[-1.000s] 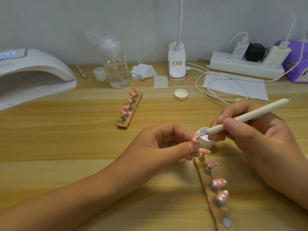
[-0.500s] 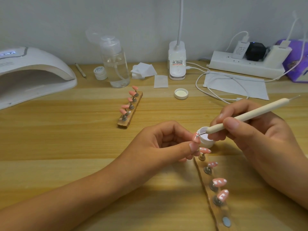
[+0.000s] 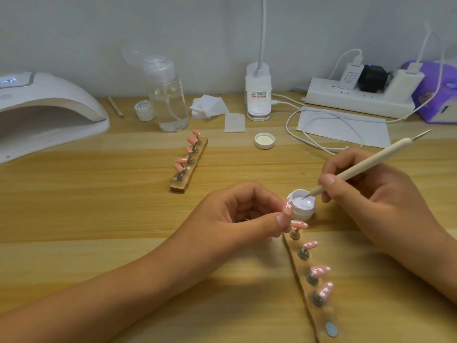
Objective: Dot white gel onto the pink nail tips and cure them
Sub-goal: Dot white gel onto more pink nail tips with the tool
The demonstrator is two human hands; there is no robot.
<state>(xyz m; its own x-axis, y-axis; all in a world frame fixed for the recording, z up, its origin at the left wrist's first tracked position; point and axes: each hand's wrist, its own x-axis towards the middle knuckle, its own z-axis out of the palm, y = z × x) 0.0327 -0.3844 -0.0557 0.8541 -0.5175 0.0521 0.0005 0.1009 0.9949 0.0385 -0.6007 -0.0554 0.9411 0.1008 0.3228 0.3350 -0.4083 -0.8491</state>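
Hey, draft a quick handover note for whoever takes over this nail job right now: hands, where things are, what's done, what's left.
Left hand pinches one pink nail tip, a few white dots on it. Right hand holds the dotting tool, its point dipped in the open gel pot.
Done: four dotted tips on the near holder; its end base is empty.
Left: finish the held tip, dot the five plain tips on the far holder, cure everything in the lamp.
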